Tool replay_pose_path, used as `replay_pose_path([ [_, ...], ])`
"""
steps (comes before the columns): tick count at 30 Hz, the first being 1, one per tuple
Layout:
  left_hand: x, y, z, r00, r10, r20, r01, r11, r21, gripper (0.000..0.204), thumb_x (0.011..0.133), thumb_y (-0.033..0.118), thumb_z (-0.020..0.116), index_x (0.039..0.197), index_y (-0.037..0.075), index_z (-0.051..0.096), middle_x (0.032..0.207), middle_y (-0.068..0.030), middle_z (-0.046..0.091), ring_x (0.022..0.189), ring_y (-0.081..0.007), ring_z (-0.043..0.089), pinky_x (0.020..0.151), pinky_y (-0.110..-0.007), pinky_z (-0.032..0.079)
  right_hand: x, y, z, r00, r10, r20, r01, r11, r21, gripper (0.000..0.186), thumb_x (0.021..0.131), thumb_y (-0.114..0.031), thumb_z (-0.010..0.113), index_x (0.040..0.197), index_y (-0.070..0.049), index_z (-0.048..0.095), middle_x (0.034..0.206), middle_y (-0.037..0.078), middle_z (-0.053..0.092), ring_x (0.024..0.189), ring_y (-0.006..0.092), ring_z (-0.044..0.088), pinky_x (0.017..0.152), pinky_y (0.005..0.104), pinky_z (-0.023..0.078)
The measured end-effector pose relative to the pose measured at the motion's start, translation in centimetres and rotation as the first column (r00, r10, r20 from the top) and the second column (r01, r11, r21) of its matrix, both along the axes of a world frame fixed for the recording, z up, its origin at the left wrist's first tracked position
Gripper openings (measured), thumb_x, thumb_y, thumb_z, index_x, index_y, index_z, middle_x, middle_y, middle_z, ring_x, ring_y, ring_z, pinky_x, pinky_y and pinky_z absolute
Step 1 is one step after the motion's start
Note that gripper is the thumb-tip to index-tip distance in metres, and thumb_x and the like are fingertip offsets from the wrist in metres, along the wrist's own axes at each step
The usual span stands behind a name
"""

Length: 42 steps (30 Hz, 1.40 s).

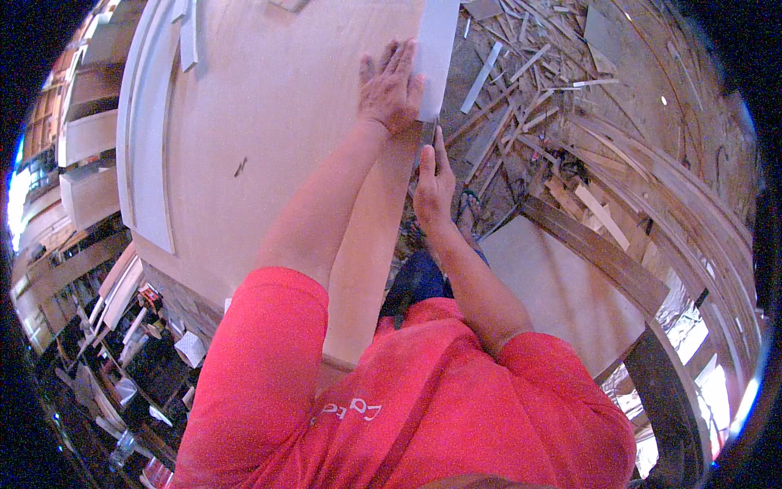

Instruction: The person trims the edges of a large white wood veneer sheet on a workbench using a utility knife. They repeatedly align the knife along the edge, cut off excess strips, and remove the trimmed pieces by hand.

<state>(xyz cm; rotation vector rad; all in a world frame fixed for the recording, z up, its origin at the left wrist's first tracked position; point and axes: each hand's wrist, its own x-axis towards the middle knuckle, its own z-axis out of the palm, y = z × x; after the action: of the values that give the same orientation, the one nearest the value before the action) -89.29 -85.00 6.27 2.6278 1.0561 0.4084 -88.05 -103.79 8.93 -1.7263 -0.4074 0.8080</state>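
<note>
A large light-brown wooden panel [285, 106] lies flat in front of me. Along its right edge runs a white strip [438, 49], whose near end is close to my hands. My left hand [391, 94] presses down palm first, fingers stretched out, on the panel with its right side at the strip. Just below the strip's near end, my right hand [434, 187] is at the panel's edge, thumb up and fingers pointing away from me. Something thin and dark shows between its thumb and fingers; its kind is too small to tell.
Wood offcuts [509, 102] litter the floor to the right. A pale board [566, 285] and long curved timber lengths [652, 187] lie at my right side. White-faced strips [151, 147] rest on the panel's left edge. Cluttered shelving [122, 359] stands at lower left.
</note>
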Motion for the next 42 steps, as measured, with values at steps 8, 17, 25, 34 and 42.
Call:
replay_pose_path([
  [8, 0.0, -0.2, 0.5, 1.0, 0.003, 0.003, -0.003, 1.0, 0.008, 0.067, 0.099, 0.037, 0.046, 0.158, 0.009, 0.03, 0.163, -0.0074, 0.035, 0.153, -0.0263, 0.027, 0.122, -0.062, 0.01, 1.1, 2.5, -0.2, 0.998, -0.056, -0.005, 0.056, 0.994, 0.094, 0.056, 0.105, -0.035, 0.049, 0.152, -0.006, 0.045, 0.142, 0.029, 0.055, 0.121, 0.0362, 0.06, 0.102, 0.0427, 0.045],
  [17, -0.1, -0.1, 0.6, 1.0, 0.004, -0.017, -0.004, 1.0, 0.002, 0.066, 0.1, 0.038, 0.045, 0.159, 0.01, 0.029, 0.164, -0.0071, 0.034, 0.153, -0.0263, 0.026, 0.122, -0.062, 0.01, 0.0, -0.5, -1.3, 0.984, 0.06, 0.167, -0.049, 0.997, -0.067, 0.055, 0.103, -0.034, 0.048, 0.148, -0.002, 0.049, 0.1, 0.029, 0.058, 0.095, 0.0442, 0.054, 0.09, 0.0489, 0.044],
  [25, -0.2, 0.0, 0.0, 1.0, 0.002, 0.013, -0.002, 1.0, 0.001, 0.066, 0.1, 0.038, 0.044, 0.158, 0.011, 0.032, 0.163, -0.0059, 0.037, 0.153, -0.0257, 0.027, 0.121, -0.064, 0.01, 1.0, 0.6, -0.9, 0.931, 0.068, 0.36, -0.061, 0.998, -0.03, 0.051, 0.106, -0.029, 0.049, 0.147, 0.001, 0.05, 0.091, 0.013, 0.052, 0.081, 0.0256, 0.051, 0.077, 0.0365, 0.044],
  [34, -0.1, -0.1, 0.3, 0.999, 0.006, 0.05, -0.006, 1.0, -0.006, 0.064, 0.1, 0.039, 0.044, 0.157, 0.01, 0.034, 0.163, -0.0049, 0.037, 0.152, -0.0265, 0.029, 0.122, -0.063, 0.01, 1.6, 1.5, -1.6, 0.927, 0.035, 0.373, -0.038, 0.999, -0.001, 0.049, 0.106, -0.029, 0.047, 0.144, 0.001, 0.053, 0.095, 0.017, 0.058, 0.087, 0.0286, 0.055, 0.082, 0.0371, 0.045],
  [42, 0.2, -0.1, 0.2, 1.0, 0.002, 0.029, -0.003, 1.0, 0.011, 0.065, 0.099, 0.038, 0.046, 0.156, 0.01, 0.035, 0.162, -0.0045, 0.037, 0.153, -0.0264, 0.028, 0.122, -0.064, 0.009, 3.7, 4.5, -2.1, 0.92, 0.021, 0.392, -0.018, 1.0, -0.009, 0.048, 0.106, -0.031, 0.045, 0.14, 0.001, 0.057, 0.107, 0.022, 0.064, 0.098, 0.0361, 0.058, 0.091, 0.0426, 0.045],
])
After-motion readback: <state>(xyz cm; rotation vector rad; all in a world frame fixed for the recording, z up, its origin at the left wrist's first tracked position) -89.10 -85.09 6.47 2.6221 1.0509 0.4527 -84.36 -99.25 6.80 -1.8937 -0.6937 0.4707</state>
